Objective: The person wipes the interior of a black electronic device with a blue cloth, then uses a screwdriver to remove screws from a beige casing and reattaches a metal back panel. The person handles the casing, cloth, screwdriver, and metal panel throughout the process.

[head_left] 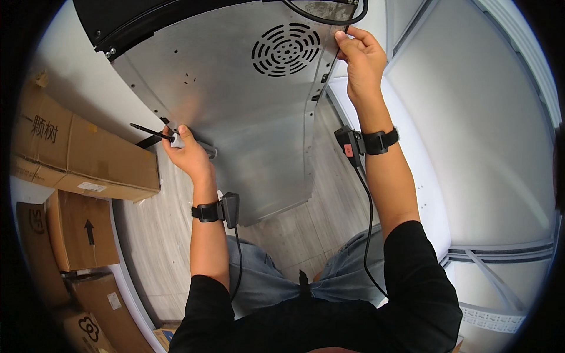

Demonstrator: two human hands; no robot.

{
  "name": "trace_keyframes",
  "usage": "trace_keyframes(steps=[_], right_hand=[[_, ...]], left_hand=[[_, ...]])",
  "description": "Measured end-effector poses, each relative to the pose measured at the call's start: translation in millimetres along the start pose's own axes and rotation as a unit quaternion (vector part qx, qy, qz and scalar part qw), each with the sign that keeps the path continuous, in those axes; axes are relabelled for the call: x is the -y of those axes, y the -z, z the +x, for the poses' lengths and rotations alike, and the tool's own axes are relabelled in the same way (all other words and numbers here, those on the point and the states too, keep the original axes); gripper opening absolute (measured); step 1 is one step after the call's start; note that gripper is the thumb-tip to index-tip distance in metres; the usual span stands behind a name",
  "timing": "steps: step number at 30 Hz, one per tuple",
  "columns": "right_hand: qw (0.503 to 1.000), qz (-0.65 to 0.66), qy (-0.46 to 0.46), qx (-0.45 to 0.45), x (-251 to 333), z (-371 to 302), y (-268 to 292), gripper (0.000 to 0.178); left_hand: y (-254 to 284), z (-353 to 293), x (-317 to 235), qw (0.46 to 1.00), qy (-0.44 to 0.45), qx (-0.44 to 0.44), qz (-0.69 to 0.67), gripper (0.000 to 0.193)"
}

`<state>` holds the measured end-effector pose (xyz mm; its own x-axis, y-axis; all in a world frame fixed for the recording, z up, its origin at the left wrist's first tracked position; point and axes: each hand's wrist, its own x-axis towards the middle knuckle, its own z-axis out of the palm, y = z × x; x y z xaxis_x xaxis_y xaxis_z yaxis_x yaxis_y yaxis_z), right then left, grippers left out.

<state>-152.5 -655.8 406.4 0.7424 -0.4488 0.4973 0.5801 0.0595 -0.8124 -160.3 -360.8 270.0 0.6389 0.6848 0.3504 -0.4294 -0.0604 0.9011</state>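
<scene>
A tall grey sheet-metal panel (247,117) with a round slotted vent (286,52) fills the middle of the view, part of a black-trimmed appliance. My left hand (191,154) is at its left edge, fingers closed around a screwdriver (152,132). The tool's dark shaft points out to the left, away from the panel, and a pale part of it shows between thumb and fingers. My right hand (366,65) grips the panel's upper right edge between thumb and fingers; the fingertips behind the edge are partly hidden. Just above it loops a black cable (329,21).
Cardboard boxes (88,147) are stacked along the left side. White sliding-door panels (471,129) in metal frames stand to the right. Below lies grey wood-look flooring (153,235). Black wrist devices with cables (371,217) are strapped to both my forearms.
</scene>
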Motion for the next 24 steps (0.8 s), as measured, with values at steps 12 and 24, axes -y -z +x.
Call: trace_keyframes(steps=[12,24], right_hand=[[0.997,-0.026,0.053,-0.039,-13.4,-2.6,3.8,0.025],[0.995,-0.053,0.061,-0.053,-20.4,-15.4,14.3,0.021]], left_hand=[[19.5,-16.8,-6.2,0.999,-0.001,0.008,-0.037,0.038],[8.4,-73.0,-37.5,0.976,0.063,0.172,-0.115,0.015]])
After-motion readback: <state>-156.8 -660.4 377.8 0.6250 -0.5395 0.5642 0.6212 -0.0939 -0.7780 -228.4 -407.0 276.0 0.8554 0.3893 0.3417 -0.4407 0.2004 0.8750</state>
